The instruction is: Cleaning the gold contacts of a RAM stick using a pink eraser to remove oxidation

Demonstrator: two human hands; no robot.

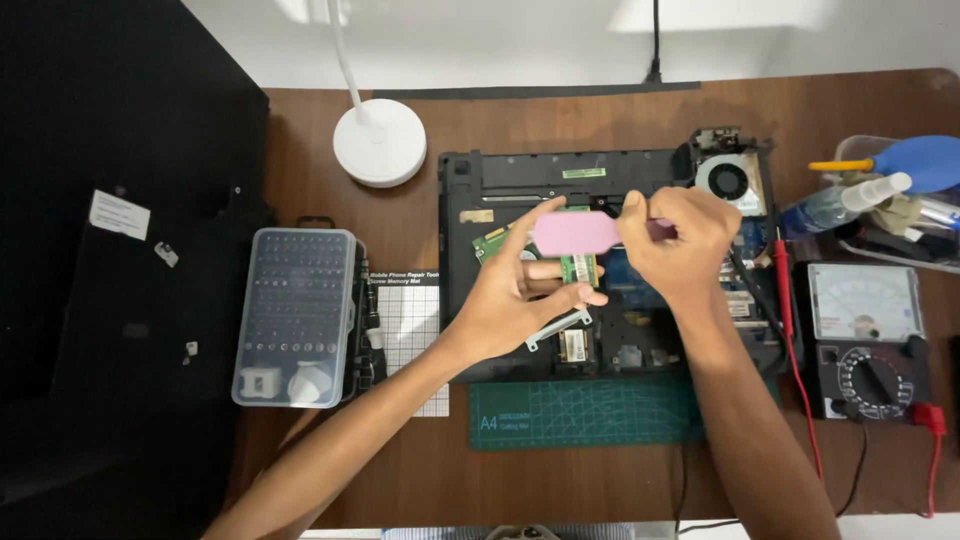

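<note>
Left hand (505,300) pinching green memory module (578,268), right hand (672,240) gripping pink eraser (575,233), module partly hidden

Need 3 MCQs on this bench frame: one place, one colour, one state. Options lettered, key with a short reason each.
1. Where does the multimeter sit?
A. right of the opened laptop
B. left of the bit case
C. under the lamp base

2. What colour is the flat tool in the right hand?
A. green
B. pink
C. black

3. What state is the small green board?
A. lying on the cutting mat
B. pinched in the left hand
C. stowed in the bit case

Key: 1 A, the meter stands at the desk's right edge beside the laptop. 2 B, the pad is plainly pink. 3 B, the left fingers grip the board above the laptop.
</note>
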